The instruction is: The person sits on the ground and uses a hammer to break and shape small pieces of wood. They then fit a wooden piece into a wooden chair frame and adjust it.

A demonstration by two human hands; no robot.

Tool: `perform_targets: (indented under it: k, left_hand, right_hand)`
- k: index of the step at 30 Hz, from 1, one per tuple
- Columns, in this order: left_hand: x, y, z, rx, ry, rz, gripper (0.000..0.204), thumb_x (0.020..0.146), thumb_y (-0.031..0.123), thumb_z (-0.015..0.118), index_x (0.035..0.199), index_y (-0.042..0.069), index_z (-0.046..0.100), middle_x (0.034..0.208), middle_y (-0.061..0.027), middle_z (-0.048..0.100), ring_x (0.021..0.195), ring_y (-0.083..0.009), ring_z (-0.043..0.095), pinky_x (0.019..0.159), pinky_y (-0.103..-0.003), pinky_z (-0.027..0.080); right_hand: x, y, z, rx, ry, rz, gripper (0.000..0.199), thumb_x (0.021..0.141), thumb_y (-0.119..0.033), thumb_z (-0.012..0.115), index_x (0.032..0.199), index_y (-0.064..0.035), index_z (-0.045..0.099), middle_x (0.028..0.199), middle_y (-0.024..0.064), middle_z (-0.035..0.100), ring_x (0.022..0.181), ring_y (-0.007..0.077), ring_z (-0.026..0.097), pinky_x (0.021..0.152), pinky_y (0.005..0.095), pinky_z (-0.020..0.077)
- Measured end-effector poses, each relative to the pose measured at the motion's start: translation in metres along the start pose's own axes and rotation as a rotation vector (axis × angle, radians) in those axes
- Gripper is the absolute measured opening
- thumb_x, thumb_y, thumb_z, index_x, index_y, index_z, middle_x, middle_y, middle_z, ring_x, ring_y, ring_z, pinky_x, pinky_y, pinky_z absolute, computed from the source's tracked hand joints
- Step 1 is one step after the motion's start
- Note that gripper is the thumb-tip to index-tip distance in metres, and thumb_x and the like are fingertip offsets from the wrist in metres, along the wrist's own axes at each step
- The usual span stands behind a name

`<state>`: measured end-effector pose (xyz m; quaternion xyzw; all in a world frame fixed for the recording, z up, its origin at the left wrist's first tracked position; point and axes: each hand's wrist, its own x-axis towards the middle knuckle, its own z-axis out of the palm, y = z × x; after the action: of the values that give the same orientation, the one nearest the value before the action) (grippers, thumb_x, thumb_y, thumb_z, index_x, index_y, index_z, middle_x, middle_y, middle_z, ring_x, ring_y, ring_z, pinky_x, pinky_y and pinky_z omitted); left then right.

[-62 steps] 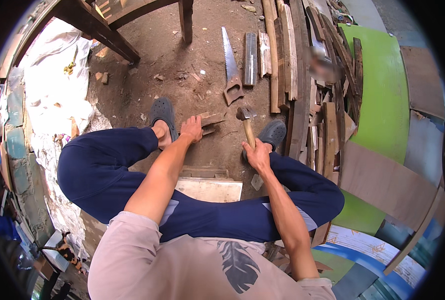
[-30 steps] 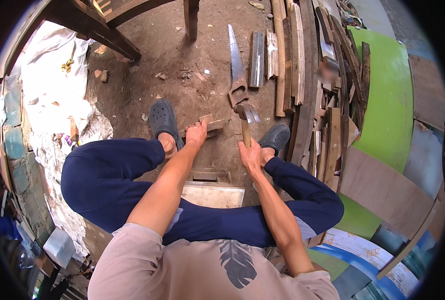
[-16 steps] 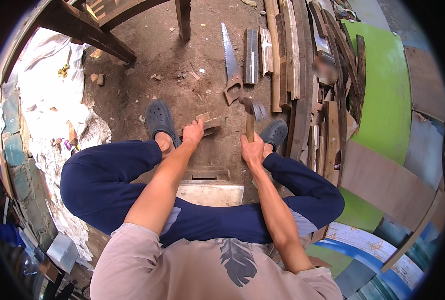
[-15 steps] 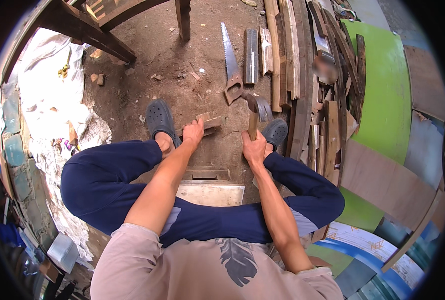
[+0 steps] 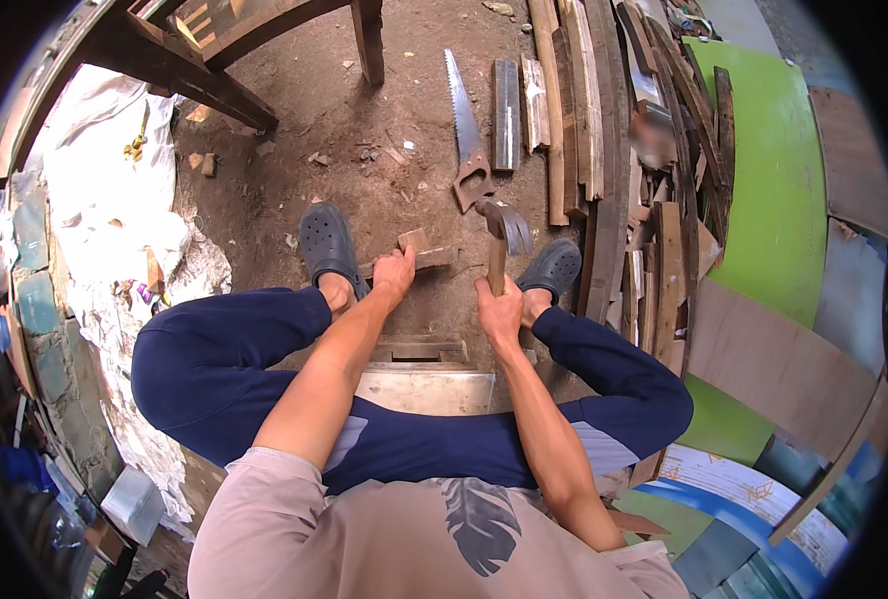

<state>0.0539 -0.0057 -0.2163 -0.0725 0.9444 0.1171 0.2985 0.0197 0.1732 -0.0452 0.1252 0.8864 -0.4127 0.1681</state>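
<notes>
The person sits low, knees spread in dark blue trousers, above a pale flat slab [image 5: 426, 391] between the legs. The left hand [image 5: 394, 275] presses down on a small wood block [image 5: 419, 250] lying on the dirt floor [image 5: 364, 130] between two grey clogs [image 5: 326, 245], fingers laid over its near end. The right hand [image 5: 499, 309] has its fingers wrapped tight round the wooden handle of a hammer [image 5: 502, 235], head raised just right of the block. Beyond lies a handsaw [image 5: 464, 130], then stacked planks [image 5: 603, 120]. A green curved panel [image 5: 778, 180] lies far right, white sheeting [image 5: 94, 200] far left.
</notes>
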Motion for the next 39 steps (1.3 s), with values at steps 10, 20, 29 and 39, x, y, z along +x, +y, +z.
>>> perform_targets:
  k: [10,20,29,39]
  left_hand:
    - [-0.002,0.010,-0.019,0.023,-0.051,-0.029,0.022,0.095,0.018,0.045,0.113,0.007,0.049,0.110,-0.0160,0.061,0.102,-0.0344,0.063,0.080,-0.044,0.054]
    - [-0.004,0.005,-0.005,0.040,0.011,-0.035,0.022,0.095,0.020,0.047,0.115,0.011,0.050,0.108,-0.0122,0.059,0.103,-0.0303,0.060,0.083,-0.045,0.050]
    - [-0.006,0.007,-0.014,0.028,-0.091,-0.099,0.031,0.096,0.020,0.045,0.125,0.011,0.046,0.117,-0.0131,0.056,0.113,-0.0305,0.055,0.093,-0.047,0.044]
    - [-0.005,0.009,-0.019,0.025,-0.115,-0.088,0.031,0.095,0.021,0.047,0.123,0.010,0.045,0.116,-0.0145,0.056,0.112,-0.0310,0.055,0.091,-0.046,0.044]
  right_hand:
    - [-0.008,0.151,0.028,-0.241,-0.091,0.401,0.035,0.077,-0.033,0.064,0.088,-0.0002,0.066,0.061,0.0132,0.061,0.050,0.0230,0.059,0.049,0.0389,0.0471]
    - [0.015,0.085,-0.011,-0.024,-0.097,0.050,0.031,0.080,-0.029,0.067,0.074,0.0007,0.060,0.059,0.0121,0.057,0.058,0.0211,0.057,0.058,0.0390,0.0442]
    - [0.021,0.042,-0.027,-0.005,-0.048,0.049,0.028,0.080,-0.026,0.066,0.078,0.0009,0.060,0.061,0.0097,0.057,0.060,0.0189,0.056,0.058,0.0374,0.0440]
    - [0.019,0.037,-0.021,-0.165,-0.154,0.021,0.024,0.080,-0.023,0.063,0.082,0.0016,0.064,0.067,0.0230,0.063,0.066,0.0366,0.065,0.062,0.0427,0.0481]
